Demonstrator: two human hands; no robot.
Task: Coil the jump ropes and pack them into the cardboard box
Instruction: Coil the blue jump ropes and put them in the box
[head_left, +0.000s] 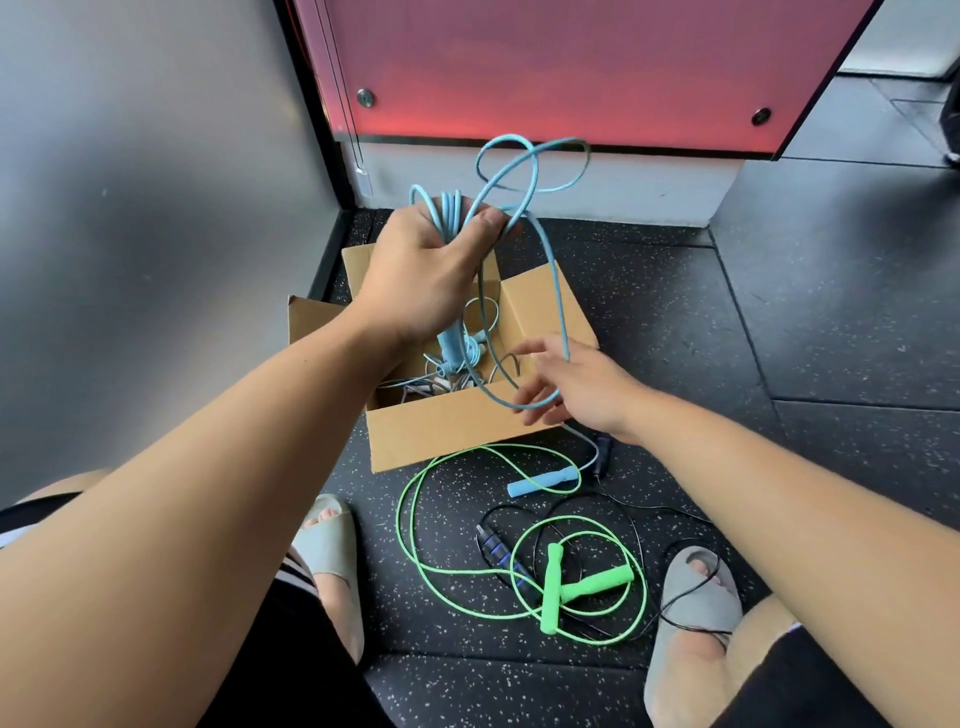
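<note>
Left hand (423, 275) grips blue rope (540, 171) coils above box (447, 431).

No readable text, labels or numbers anywhere.

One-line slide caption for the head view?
Left hand grips coiled blue rope over the box; right hand touches its loose loop; green rope on floor.

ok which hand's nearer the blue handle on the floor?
Right. The right hand is close beside the blue handle; left hand is farther, gripping blue rope over the cardboard box.
</note>
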